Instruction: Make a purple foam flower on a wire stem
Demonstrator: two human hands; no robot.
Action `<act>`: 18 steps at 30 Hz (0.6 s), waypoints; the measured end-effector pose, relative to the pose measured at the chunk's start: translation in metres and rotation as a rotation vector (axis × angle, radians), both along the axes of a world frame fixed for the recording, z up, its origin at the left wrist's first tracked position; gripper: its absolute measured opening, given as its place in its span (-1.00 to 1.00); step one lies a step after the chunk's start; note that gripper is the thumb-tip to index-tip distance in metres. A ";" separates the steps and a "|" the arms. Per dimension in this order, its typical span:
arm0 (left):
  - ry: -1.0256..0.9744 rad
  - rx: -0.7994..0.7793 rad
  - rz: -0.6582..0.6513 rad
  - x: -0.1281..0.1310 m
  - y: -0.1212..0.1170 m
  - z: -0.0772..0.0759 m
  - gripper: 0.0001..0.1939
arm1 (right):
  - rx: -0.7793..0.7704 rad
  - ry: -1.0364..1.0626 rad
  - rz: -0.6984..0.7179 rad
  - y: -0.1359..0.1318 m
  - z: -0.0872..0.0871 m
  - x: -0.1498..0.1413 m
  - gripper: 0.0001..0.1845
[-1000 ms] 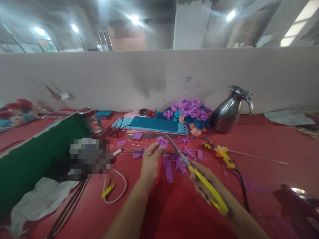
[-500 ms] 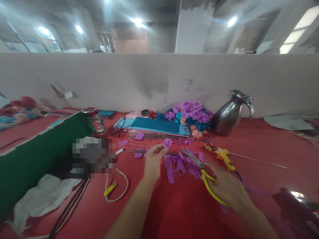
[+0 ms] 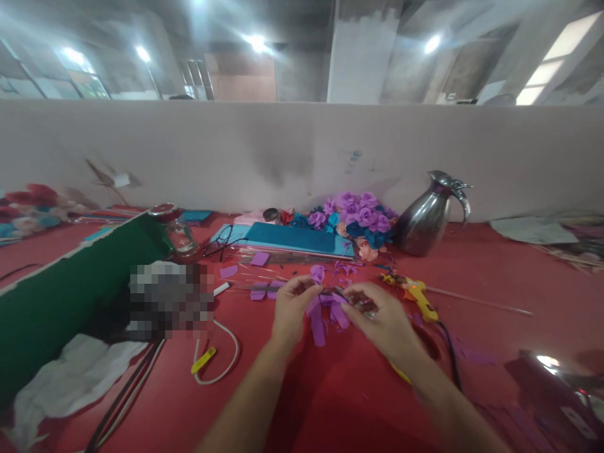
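My left hand (image 3: 296, 305) pinches a small purple paper flower (image 3: 318, 273) between thumb and fingertips. Close on its right, my right hand (image 3: 377, 308) has its fingers curled, thumb and forefinger near a purple paper strip. Metal shows between those fingers, and part of the scissors' yellow handle (image 3: 400, 372) sticks out below the wrist; the rest of the scissors is hidden by the hand. Whether the right fingertips also grip paper, I cannot tell. Purple crepe paper strips (image 3: 318, 324) lie under both hands, beside thin dark stems.
A yellow glue gun (image 3: 418, 299) with its cord lies right of my hands. Behind are blue sheets (image 3: 292, 238), a pile of paper flowers (image 3: 363, 211) and a steel jug (image 3: 427, 217). A glass jar (image 3: 179, 236), a green box wall (image 3: 61, 308) and cables are at left.
My right hand has moved left and in toward the flower, its fingers now curled near my left fingertips. The scissors blades, plain before, are now mostly covered. The view shifted slightly.
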State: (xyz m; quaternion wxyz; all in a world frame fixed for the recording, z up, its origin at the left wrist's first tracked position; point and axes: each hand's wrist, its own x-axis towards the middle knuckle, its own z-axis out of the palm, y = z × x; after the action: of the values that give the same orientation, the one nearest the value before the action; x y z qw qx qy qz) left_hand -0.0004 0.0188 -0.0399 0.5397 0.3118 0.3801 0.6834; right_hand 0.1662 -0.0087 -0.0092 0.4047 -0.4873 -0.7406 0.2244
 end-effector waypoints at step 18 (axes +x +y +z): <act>0.244 -0.018 -0.099 0.012 -0.008 -0.014 -0.85 | 0.617 -0.001 -0.200 0.005 -0.031 -0.022 -0.88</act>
State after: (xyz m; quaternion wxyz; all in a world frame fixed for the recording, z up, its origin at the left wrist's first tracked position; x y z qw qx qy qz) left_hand 0.0120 0.0108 -0.0540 0.5252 0.4064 0.4331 0.6094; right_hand 0.1444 -0.0037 -0.0401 0.5531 -0.4121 -0.7222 -0.0517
